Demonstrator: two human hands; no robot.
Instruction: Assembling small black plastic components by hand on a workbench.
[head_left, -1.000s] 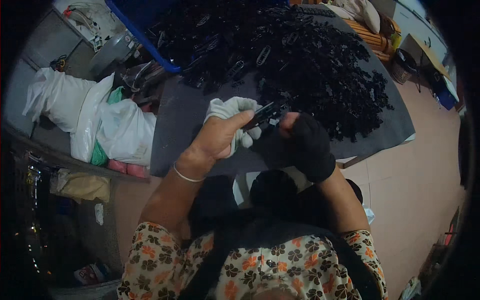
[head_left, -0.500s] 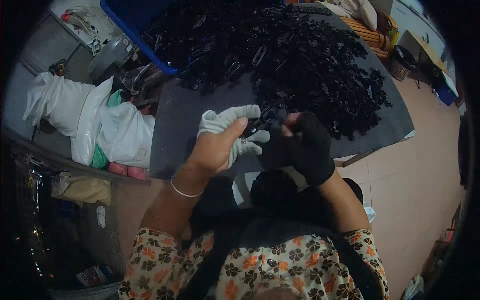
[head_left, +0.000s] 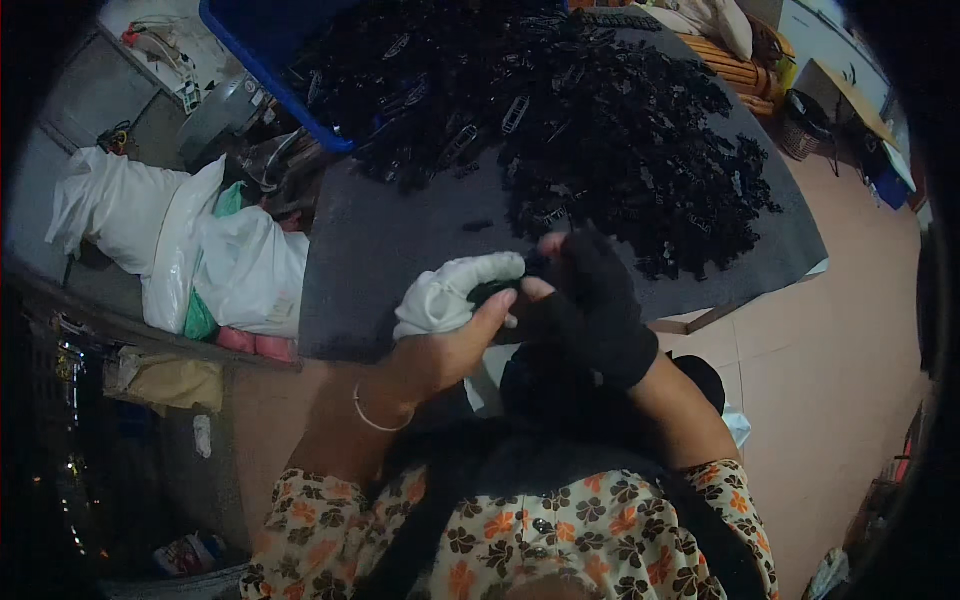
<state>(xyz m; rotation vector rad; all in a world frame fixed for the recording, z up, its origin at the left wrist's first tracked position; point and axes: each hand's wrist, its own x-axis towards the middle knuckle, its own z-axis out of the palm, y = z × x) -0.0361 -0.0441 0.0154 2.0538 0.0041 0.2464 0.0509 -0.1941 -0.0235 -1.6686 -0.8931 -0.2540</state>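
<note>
My left hand (head_left: 455,300), in a pale glove with the thumb bare, is closed around a small black plastic piece (head_left: 490,292). Most of that piece is hidden by the fingers, so its exact kind cannot be told. Against its far end my right hand (head_left: 595,305), in a black fingerless glove, is closed with fingertips pinched together; what lies in that pinch is dark and blurred. Both hands meet over the near edge of the dark table (head_left: 385,225). Just beyond them lies one loose black piece (head_left: 478,226).
A wide heap of black plastic parts (head_left: 620,150) covers the table's far and right side. At its left leans a blue bin (head_left: 275,85). White sacks (head_left: 250,270) stand left of the table; a dark wastebasket (head_left: 803,125) is at the far right.
The hands have come together, the left fingers curling from spread to closed on the black piece. My right hand has shifted slightly left. A loose black piece now shows on the table.
</note>
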